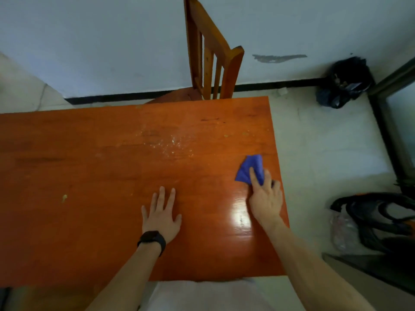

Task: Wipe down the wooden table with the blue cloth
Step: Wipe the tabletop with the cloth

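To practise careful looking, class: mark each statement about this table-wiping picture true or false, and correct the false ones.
1. The right hand presses the blue cloth onto the wooden table. True.
2. The left hand holds a cup. False: it lies flat on the table, holding nothing.
3. The cloth lies near the table's left edge. False: it is near the right edge.
4. A black watch sits on the left wrist. True.
5. The wooden chair stands beside the person. False: it stands at the table's far side, by the wall.
6. Pale specks lie on the table beyond the hands. True.
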